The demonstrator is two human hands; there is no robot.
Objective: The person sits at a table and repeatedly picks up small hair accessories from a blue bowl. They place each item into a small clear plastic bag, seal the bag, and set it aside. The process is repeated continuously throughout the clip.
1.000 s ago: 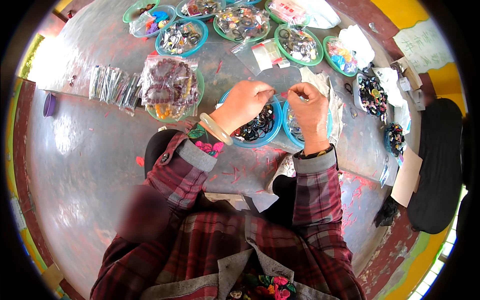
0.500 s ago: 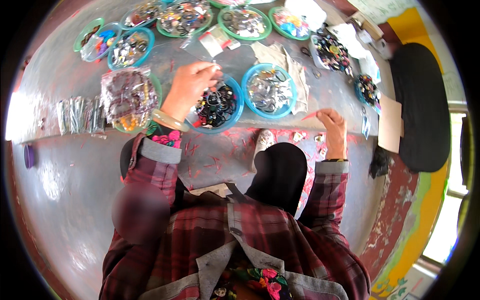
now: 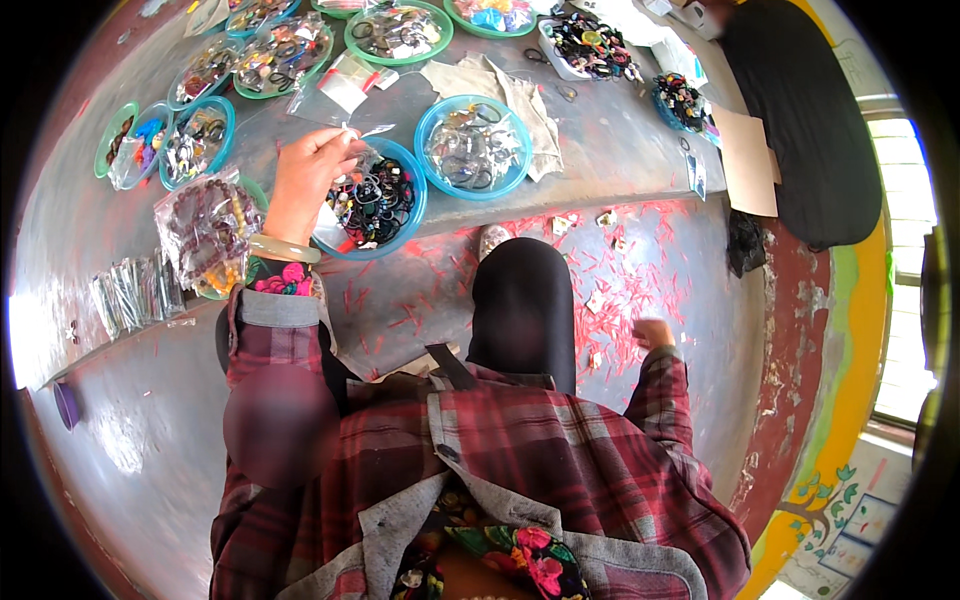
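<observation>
My left hand (image 3: 312, 175) is closed in a pinch above a blue basket (image 3: 418, 205) of black hair ties (image 3: 378, 205). A scrap of clear plastic (image 3: 378, 130), apparently a small bag, sticks out from its fingertips. To the right of that basket stands another blue basket (image 3: 523, 165), filled with small items in clear bags (image 3: 472, 148). My right hand (image 3: 653, 333) hangs low at my right side, off the table and over the floor. Motion smears its fingers, and nothing shows clearly in it.
Several baskets of small accessories line the table's far side, among them a green basket (image 3: 400, 55). A bag of beads (image 3: 208, 222) and wrapped sticks (image 3: 135, 290) lie left. Beige cloth (image 3: 515, 100) lies behind the right basket. Red strips (image 3: 640, 280) litter the floor.
My right hand has dropped from the table's edge down to my side; the red strip it held no longer shows in it. My left hand keeps its pinch above the basket. The view has turned right.
</observation>
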